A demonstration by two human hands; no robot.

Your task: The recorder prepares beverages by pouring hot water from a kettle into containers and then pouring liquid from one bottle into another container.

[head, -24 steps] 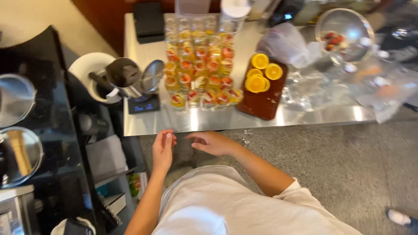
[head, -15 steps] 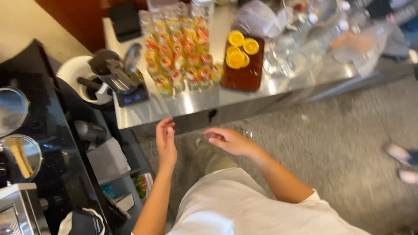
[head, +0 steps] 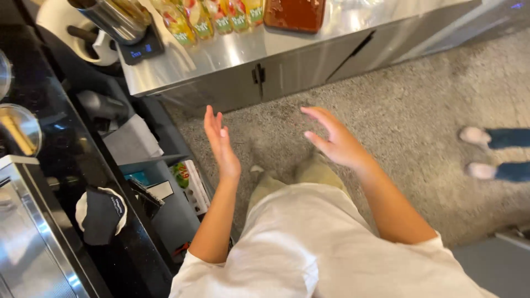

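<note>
My left hand [head: 221, 144] is raised in front of me, palm turned inward, fingers spread and empty. My right hand [head: 335, 138] hovers a little apart from it, also empty with fingers loosely apart. Both are over the speckled grey floor [head: 419, 94], short of the steel counter [head: 248, 55]. On the counter's top edge stand several small filled cups [head: 215, 19] in a row, a brown board [head: 295, 14] beside them, and a metal jug on a small scale [head: 141, 51].
A black worktop [head: 61, 182] with a round metal pot [head: 19, 129] runs along my left, with open shelves [head: 165, 187] below holding cloths and small boxes. Another person's feet in light shoes [head: 477, 152] stand at the right.
The view has tilted down and drawn back from the counter, so most of its top has left the frame. My hands have moved slightly further apart. Another person's feet now show at the right.
</note>
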